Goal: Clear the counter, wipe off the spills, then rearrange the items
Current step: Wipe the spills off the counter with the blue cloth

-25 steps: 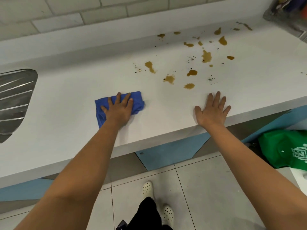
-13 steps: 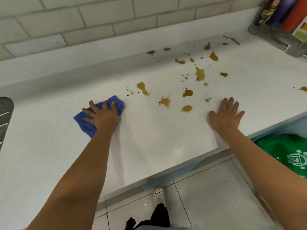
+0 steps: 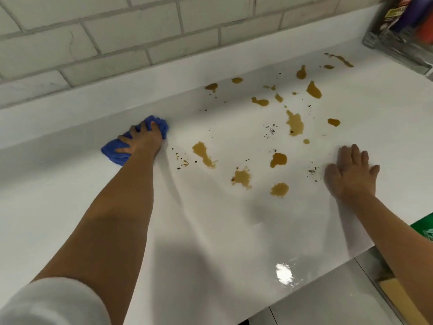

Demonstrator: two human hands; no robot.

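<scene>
On the white counter (image 3: 210,235), my left hand (image 3: 143,143) presses a bunched blue cloth (image 3: 112,152) with fingers spread, close to the back ledge. Several brown spill puddles (image 3: 203,154) and black specks (image 3: 271,130) cover the counter to the right of the cloth, the nearest puddle a short way from my left wrist. My right hand (image 3: 351,175) rests flat on the counter, fingers straight, just right of the puddles and holding nothing. A wet sheen shows near the front edge.
A metal rack with coloured bottles (image 3: 398,31) stands at the back right corner. The raised white ledge (image 3: 105,99) and tiled wall run along the back. A green bag (image 3: 425,229) lies below the counter's right edge, over grey floor tiles.
My left hand has slid the cloth away from the front edge toward the back ledge, bunching it. My right hand has stayed flat on the counter. The view has leaned in over the counter.
</scene>
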